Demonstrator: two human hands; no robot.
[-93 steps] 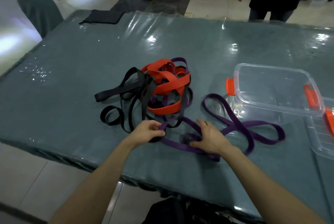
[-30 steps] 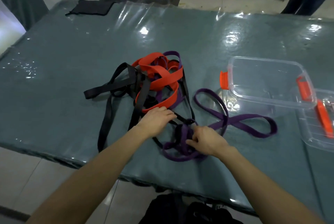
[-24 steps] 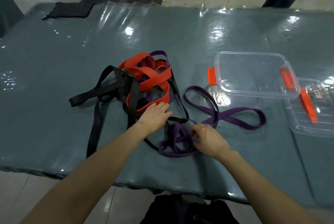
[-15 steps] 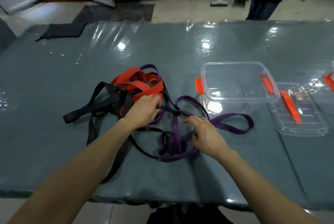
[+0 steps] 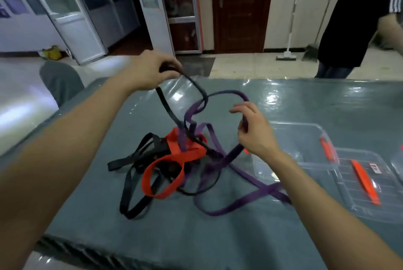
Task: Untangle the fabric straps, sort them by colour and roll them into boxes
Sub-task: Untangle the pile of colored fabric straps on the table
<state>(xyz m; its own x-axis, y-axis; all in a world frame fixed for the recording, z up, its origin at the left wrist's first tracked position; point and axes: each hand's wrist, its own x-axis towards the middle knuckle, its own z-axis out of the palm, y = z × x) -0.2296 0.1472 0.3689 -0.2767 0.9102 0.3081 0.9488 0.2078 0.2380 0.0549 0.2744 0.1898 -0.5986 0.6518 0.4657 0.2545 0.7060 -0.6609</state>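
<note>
Head view: my left hand (image 5: 152,71) is lifted high above the bench (image 5: 218,237), the fingers curled around a black strap (image 5: 166,104). From this hand the black strap goes in two lines, down and to the right, into the tangle in the middle of the bench.

My right hand (image 5: 255,130) is lower and to the right. It pinches a purple strap (image 5: 226,92) between thumb and fingers, with the index finger bent above. This strap makes a raised arch between my two hands, passes through the black loop and drops into the tangle. More of it lies flat on the bench, with its long loops pointing from the tangle to the near right.

An orange strap (image 5: 165,192) sits in the tangle. Its open loop lies flat on the near side. One black loop lies along the near-far line, on the left of the orange one.

Right of the tangle stands a clear box (image 5: 305,127) with orange clips. Just beside it, further right, a clear lid (image 5: 353,208) lies flat.

The bench has a grey-green cover under a shiny transparent film. At the far left there is a chair (image 5: 58,82). Beyond the bench I see a pale tiled floor, a dark wooden door (image 5: 237,8), glass doors, a mop (image 5: 290,30) against the wall, and a person in black (image 5: 349,19) at the far right.
</note>
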